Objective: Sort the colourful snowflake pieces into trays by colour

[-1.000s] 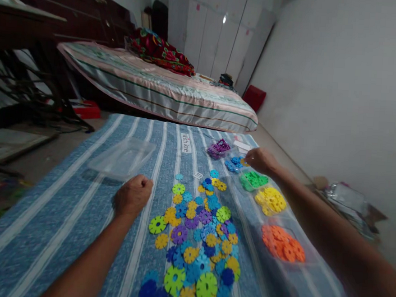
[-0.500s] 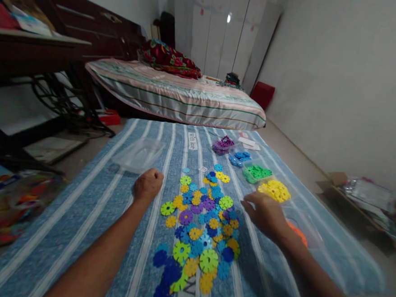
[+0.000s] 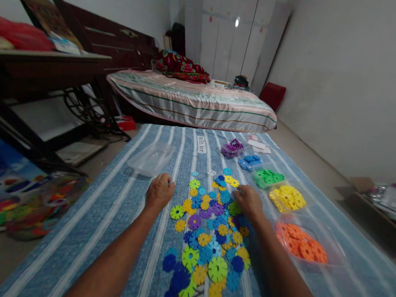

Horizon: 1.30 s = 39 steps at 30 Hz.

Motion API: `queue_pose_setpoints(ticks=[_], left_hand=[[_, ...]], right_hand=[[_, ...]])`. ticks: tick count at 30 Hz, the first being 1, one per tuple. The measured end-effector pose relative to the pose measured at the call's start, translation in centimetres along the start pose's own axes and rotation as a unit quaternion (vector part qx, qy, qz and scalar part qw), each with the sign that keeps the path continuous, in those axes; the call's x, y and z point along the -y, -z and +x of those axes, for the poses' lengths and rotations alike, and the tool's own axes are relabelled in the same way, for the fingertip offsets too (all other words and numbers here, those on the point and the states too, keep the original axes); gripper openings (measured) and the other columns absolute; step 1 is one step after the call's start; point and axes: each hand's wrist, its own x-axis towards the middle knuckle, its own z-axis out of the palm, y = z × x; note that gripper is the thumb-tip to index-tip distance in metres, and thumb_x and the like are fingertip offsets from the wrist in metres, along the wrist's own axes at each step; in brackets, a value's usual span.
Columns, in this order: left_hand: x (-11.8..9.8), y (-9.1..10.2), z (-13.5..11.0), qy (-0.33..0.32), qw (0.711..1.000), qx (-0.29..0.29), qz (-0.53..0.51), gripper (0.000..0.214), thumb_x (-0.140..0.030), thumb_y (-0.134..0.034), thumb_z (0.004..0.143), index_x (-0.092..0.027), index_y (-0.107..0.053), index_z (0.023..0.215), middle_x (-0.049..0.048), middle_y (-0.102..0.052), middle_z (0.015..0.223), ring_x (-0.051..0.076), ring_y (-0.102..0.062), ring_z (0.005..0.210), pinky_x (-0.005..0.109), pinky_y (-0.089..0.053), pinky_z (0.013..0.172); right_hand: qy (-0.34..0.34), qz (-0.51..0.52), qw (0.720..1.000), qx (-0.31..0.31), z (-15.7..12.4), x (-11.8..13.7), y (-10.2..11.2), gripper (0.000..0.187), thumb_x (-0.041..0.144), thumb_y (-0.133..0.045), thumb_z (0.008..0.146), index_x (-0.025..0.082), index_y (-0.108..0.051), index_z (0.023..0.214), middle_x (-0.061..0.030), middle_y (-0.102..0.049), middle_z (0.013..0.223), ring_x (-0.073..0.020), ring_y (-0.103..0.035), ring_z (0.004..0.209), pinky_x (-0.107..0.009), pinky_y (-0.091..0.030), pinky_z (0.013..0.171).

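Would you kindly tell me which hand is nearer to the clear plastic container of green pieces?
Right. The right hand is left of the clear plastic container of green pieces, nearer the camera; the left hand is farther off, across the multicoloured notched discs.

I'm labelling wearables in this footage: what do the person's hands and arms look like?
The left hand and right hand are gloveless. The left forearm and right forearm show no sleeve, watch or bracelet.
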Motion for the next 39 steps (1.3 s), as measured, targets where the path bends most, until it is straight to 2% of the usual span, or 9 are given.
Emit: queue_pose_setpoints(ticks=[4, 9, 13, 22, 27, 30, 35, 37, 39], left_hand=[[-0.1, 0.1, 0.1, 0.009, 1.0, -0.001, -0.014, 0.01, -0.025, -0.045, 0.085, -0.02, -0.053, 0.085, 0.0075, -0.063, 0.088, 0.023, -0.06, 0.089, 0.032, -0.044, 0.081], [-0.1, 0.2, 0.1, 0.033, 0.999, 0.009, -0.021, 0.009, -0.025, -0.045, 0.085, -0.021, -0.054, 0.084, 0.0072, -0.065, 0.089, 0.023, -0.061, 0.088, 0.031, -0.045, 0.08], [-0.1, 0.1, 0.1, 0.039, 0.999, 0.01, -0.028, 0.008, -0.025, -0.046, 0.084, -0.021, -0.054, 0.084, 0.0061, -0.065, 0.089, 0.021, -0.062, 0.088, 0.03, -0.045, 0.08], [-0.3, 0.3, 0.1, 0.052, 0.998, 0.012, -0.034, 0.009, -0.023, -0.046, 0.083, -0.021, -0.055, 0.082, 0.0065, -0.066, 0.089, 0.021, -0.062, 0.087, 0.029, -0.045, 0.076], [-0.4, 0.6, 0.1, 0.057, 0.998, 0.02, -0.032, 0.009, -0.024, -0.046, 0.085, -0.022, -0.055, 0.083, 0.006, -0.066, 0.089, 0.021, -0.062, 0.087, 0.029, -0.044, 0.076], [-0.4, 0.6, 0.1, 0.053, 0.998, 0.015, -0.033, 0.009, -0.024, -0.046, 0.085, -0.021, -0.055, 0.083, 0.006, -0.066, 0.088, 0.021, -0.062, 0.087, 0.029, -0.044, 0.077], [-0.2, 0.1, 0.2, 0.051, 0.998, 0.004, -0.034, 0.01, -0.024, -0.047, 0.084, -0.021, -0.056, 0.082, 0.0062, -0.066, 0.087, 0.021, -0.062, 0.086, 0.029, -0.044, 0.076], [-0.2, 0.0, 0.3, 0.053, 0.998, 0.002, -0.036, 0.011, -0.024, -0.047, 0.083, -0.021, -0.057, 0.082, 0.0063, -0.066, 0.088, 0.021, -0.062, 0.086, 0.029, -0.044, 0.074], [-0.2, -0.1, 0.3, 0.052, 0.998, 0.003, -0.039, 0.011, -0.025, -0.047, 0.082, -0.021, -0.057, 0.082, 0.0064, -0.066, 0.087, 0.021, -0.062, 0.084, 0.029, -0.044, 0.073]], right_hand=[[-0.012, -0.009, 1.0, -0.022, 2.0, -0.1, -0.6, 0.036, 0.028, -0.047, 0.093, 0.019, -0.064, 0.123, -0.0096, -0.065, 0.119, -0.022, -0.059, 0.112, -0.027, -0.043, 0.086], [-0.004, -0.046, 0.999, 0.004, 4.1, 0.4, -1.0, 0.03, 0.029, -0.047, 0.093, 0.018, -0.067, 0.111, -0.011, -0.066, 0.112, -0.0223, -0.059, 0.107, -0.027, -0.042, 0.081], [0.004, -0.067, 0.998, 0.006, 4.5, 0.3, -1.8, 0.028, 0.03, -0.049, 0.091, 0.014, -0.068, 0.103, -0.0119, -0.065, 0.109, -0.0222, -0.059, 0.104, -0.027, -0.041, 0.08], [-0.004, -0.059, 0.998, 0.011, 5.0, -0.1, -2.2, 0.03, 0.035, -0.053, 0.09, 0.013, -0.067, 0.106, -0.0136, -0.063, 0.114, -0.0237, -0.058, 0.109, -0.029, -0.04, 0.084], [-0.039, -0.036, 0.998, -0.021, 4.1, -0.1, -1.8, 0.032, 0.038, -0.059, 0.088, 0.014, -0.066, 0.107, -0.0131, -0.065, 0.111, -0.0241, -0.059, 0.107, -0.029, -0.041, 0.084], [-0.065, -0.009, 0.997, -0.036, 3.0, -0.3, -1.4, 0.027, 0.033, -0.057, 0.088, 0.016, -0.068, 0.107, -0.0113, -0.067, 0.111, -0.0239, -0.06, 0.106, -0.029, -0.041, 0.082], [-0.081, 0.025, 0.995, -0.052, 0.5, -0.4, -0.7, 0.023, 0.029, -0.05, 0.091, 0.019, -0.071, 0.094, -0.0067, -0.072, 0.097, -0.0205, -0.065, 0.089, -0.027, -0.039, 0.069], [-0.061, 0.028, 0.994, -0.089, -0.7, -0.3, 0.1, 0.022, 0.029, -0.051, 0.09, 0.02, -0.071, 0.089, -0.0055, -0.073, 0.09, -0.0196, -0.064, 0.082, -0.026, -0.037, 0.066], [-0.021, 0.028, 0.987, -0.159, -1.8, -0.8, 1.5, 0.022, 0.029, -0.052, 0.088, 0.019, -0.071, 0.084, -0.0056, -0.072, 0.084, -0.0192, -0.063, 0.077, -0.026, -0.036, 0.065]])
